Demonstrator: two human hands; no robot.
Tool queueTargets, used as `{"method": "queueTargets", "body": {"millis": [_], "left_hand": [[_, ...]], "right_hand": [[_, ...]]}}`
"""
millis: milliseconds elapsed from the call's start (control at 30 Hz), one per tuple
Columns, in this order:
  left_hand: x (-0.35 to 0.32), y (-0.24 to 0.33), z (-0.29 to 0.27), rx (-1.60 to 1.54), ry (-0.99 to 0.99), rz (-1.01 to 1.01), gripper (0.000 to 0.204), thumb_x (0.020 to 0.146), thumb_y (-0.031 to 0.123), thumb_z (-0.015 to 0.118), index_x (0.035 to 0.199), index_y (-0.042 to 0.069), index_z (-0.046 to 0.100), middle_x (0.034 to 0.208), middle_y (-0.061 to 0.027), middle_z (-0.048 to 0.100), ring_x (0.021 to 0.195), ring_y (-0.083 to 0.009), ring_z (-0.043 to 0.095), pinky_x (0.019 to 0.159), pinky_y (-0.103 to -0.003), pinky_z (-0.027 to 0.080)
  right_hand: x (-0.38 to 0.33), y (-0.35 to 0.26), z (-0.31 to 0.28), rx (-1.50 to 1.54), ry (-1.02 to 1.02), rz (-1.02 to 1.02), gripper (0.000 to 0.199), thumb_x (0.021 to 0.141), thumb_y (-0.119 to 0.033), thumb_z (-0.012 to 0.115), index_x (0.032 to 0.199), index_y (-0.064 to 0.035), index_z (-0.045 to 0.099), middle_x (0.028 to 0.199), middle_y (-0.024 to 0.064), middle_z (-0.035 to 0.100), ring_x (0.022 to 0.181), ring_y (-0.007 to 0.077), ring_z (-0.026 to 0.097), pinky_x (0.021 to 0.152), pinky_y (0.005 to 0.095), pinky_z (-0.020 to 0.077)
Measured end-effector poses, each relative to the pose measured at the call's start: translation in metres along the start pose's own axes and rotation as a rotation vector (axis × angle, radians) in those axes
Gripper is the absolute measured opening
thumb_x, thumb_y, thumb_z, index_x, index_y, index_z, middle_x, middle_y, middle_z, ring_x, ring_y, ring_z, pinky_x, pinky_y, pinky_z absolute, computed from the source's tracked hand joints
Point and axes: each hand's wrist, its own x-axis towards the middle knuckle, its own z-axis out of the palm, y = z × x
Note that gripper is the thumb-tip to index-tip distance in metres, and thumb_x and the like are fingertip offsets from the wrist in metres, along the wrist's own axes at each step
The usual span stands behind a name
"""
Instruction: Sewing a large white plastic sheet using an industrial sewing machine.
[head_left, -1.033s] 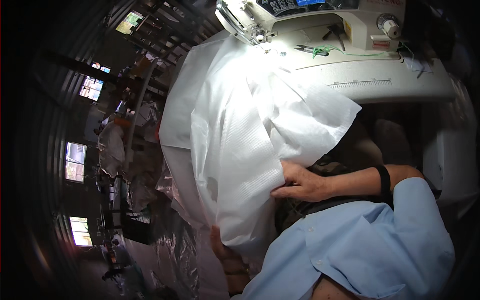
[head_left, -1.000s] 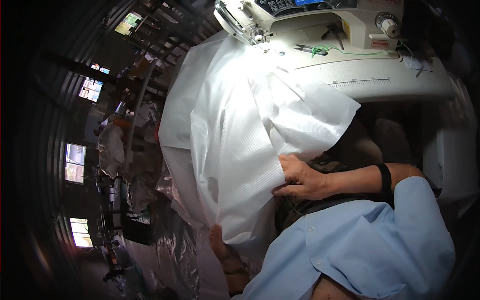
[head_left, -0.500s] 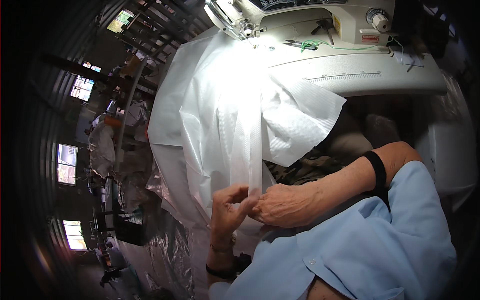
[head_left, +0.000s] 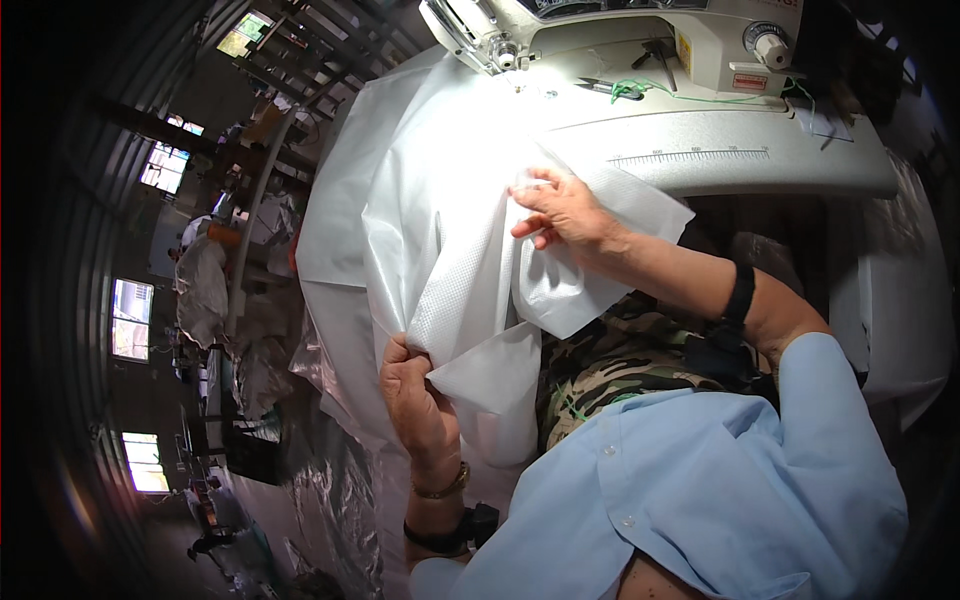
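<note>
A large sheet of white textured fabric (head_left: 455,310) hangs from the sewing machine bed toward my lap, its upper part washed out by the lamp. My left hand (head_left: 412,395) pinches the fabric's lower left edge, and a flap folds over beside the fingers. Farther up the cloth, my right hand (head_left: 568,212) is at the fabric, thumb and forefinger on an edge near the bright area, the other fingers loosely bent. Whether that thumb and finger grip the edge is hard to see in the glare. The sewing machine head (head_left: 505,50) stands just beyond the fabric.
On the machine bed (head_left: 720,150) lie green thread (head_left: 630,90), a dark pen-like tool (head_left: 597,86) and a small dark hammer-shaped tool (head_left: 657,60). A round dial (head_left: 768,46) sits at the machine's right. Crumpled clear plastic sheeting (head_left: 330,500) covers the floor at left.
My right hand has left the spot beside my left hand and moved up and right along the fabric. My left hand has shifted slightly left and up, spreading the strip into a wider flap.
</note>
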Motion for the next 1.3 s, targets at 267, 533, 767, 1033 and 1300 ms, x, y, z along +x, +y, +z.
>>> {"method": "queueTargets", "body": {"millis": [267, 533, 767, 1033, 1300], "left_hand": [[-0.008, -0.018, 0.002, 0.593, 0.060, 0.304, 0.004, 0.087, -0.001, 0.057, 0.091, 0.000, 0.058, 0.082, -0.0024, 0.059, 0.077, -0.0098, 0.054, 0.075, -0.024, 0.044], [-0.033, -0.024, 0.003, 1.064, -0.124, 0.683, 0.015, 0.070, -0.003, 0.058, 0.084, 0.000, 0.054, 0.071, -0.0089, 0.051, 0.059, -0.0209, 0.050, 0.055, -0.031, 0.042], [-0.060, -0.021, -0.001, 0.916, -0.203, 0.322, 0.010, 0.071, -0.003, 0.056, 0.081, -0.001, 0.054, 0.072, -0.0070, 0.053, 0.066, -0.0185, 0.052, 0.061, -0.031, 0.044], [-0.064, -0.032, -0.007, 0.440, -0.256, -0.063, 0.012, 0.082, -0.005, 0.057, 0.093, -0.002, 0.059, 0.083, -0.0025, 0.060, 0.078, -0.0081, 0.057, 0.077, -0.023, 0.046], [-0.061, -0.026, -0.001, 0.269, -0.179, -0.129, 0.012, 0.086, 0.002, 0.066, 0.096, 0.001, 0.059, 0.086, -0.0021, 0.060, 0.078, -0.0073, 0.058, 0.074, -0.021, 0.048]], "right_hand": [[-0.042, 0.018, 0.000, -0.136, -0.217, -0.001, 0.020, 0.091, -0.023, 0.067, 0.097, -0.0042, 0.069, 0.089, 0.0043, 0.062, 0.084, 0.0105, 0.056, 0.080, 0.0257, 0.0452], [-0.131, -0.006, -0.001, -0.795, -0.802, -0.527, 0.026, 0.086, -0.036, 0.071, 0.087, -0.0101, 0.071, 0.107, 0.0052, 0.060, 0.109, 0.0230, 0.049, 0.097, 0.0420, 0.0354], [-0.151, -0.012, 0.007, -1.013, -0.606, -0.696, 0.023, 0.085, -0.021, 0.073, 0.076, -0.0063, 0.057, 0.071, 0.0056, 0.056, 0.069, 0.0243, 0.057, 0.068, 0.0343, 0.0443], [-0.134, -0.017, 0.021, -1.303, -0.279, -0.974, 0.025, 0.078, -0.013, 0.077, 0.093, -0.0052, 0.058, 0.079, 0.0071, 0.061, 0.068, 0.0219, 0.060, 0.060, 0.0321, 0.0427], [-0.159, -0.003, 0.040, -1.279, -0.663, -0.422, 0.028, 0.084, -0.024, 0.071, 0.097, -0.0033, 0.058, 0.075, 0.0093, 0.063, 0.067, 0.0271, 0.064, 0.059, 0.0377, 0.0483]]}}
